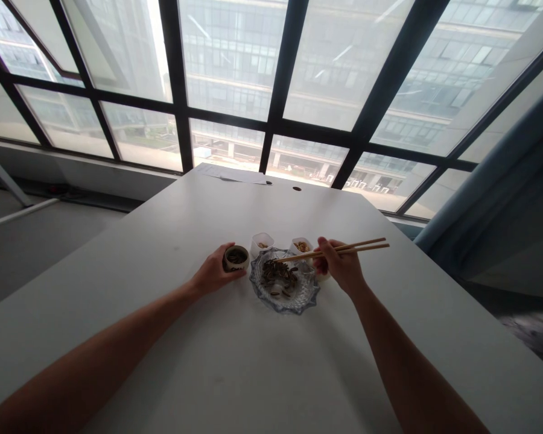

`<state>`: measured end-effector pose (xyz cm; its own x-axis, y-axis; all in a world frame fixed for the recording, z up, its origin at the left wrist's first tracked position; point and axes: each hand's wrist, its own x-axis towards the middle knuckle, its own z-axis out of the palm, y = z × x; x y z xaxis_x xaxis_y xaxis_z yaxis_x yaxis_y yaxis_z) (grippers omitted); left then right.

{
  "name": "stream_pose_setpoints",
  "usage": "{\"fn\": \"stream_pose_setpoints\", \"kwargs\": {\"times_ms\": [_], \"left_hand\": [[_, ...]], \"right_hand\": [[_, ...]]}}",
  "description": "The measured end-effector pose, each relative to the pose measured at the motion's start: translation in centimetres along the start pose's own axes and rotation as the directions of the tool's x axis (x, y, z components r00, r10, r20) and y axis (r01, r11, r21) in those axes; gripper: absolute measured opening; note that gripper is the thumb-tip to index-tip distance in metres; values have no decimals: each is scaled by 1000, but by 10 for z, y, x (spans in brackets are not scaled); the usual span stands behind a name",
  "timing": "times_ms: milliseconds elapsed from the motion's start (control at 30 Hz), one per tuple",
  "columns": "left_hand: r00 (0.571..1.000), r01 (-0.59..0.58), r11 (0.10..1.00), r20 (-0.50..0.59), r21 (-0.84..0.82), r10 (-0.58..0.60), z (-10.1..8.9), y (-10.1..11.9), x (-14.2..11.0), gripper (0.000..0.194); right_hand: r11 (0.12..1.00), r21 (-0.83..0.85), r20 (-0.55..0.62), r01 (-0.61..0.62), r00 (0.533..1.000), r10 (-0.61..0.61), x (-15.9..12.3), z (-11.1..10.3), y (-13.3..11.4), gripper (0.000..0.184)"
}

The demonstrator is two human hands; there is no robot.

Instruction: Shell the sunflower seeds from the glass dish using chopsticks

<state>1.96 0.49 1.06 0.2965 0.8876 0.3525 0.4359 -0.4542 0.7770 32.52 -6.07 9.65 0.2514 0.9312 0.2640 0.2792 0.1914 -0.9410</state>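
**White table by tall windows, chopsticks reaching into a glass bowl**

A smooth white table [253,361] is standing before dark-framed windows [233,60], a blue curtain [502,175] hanging beyond the glass bowl [308,300] to the right. The bowl, clear and faceted with a jagged rim, is holding dark, elongated pieces [280,276]. Behind it, two translucent containers are sitting: the left container [261,242] and the right container [301,245], both holding small pale or brownish bits. Just left of it, the left hand [213,271] is curling round a small round cup [236,257] with dark contents. At its right, the right hand [337,264] is pinching wooden chopsticks [362,246], their tips reaching over the dark pieces.
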Motion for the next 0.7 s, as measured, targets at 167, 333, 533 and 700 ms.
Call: {"fn": "stream_pose_setpoints", "kwargs": {"times_ms": [167, 333, 533, 700], "left_hand": [[997, 23, 1000, 67, -1, -23, -10, 4, 9, 97], [986, -160, 975, 66, 151, 151, 5, 58, 22, 79], [883, -381, 891, 381, 246, 273, 86, 130, 56, 74], [847, -377, 859, 503, 347, 169, 135, 145, 83, 89]], "right_hand": [[987, 159, -64, -11, 998, 21, 15, -34, -3, 58], [984, -59, -50, 169, 984, -172, 12, -71, -29, 59], [881, -360, 59, 306, 950, -306, -1, -96, -52, 59], [870, -390, 104, 301, 953, -283, -3, -105, -56, 61]]}}
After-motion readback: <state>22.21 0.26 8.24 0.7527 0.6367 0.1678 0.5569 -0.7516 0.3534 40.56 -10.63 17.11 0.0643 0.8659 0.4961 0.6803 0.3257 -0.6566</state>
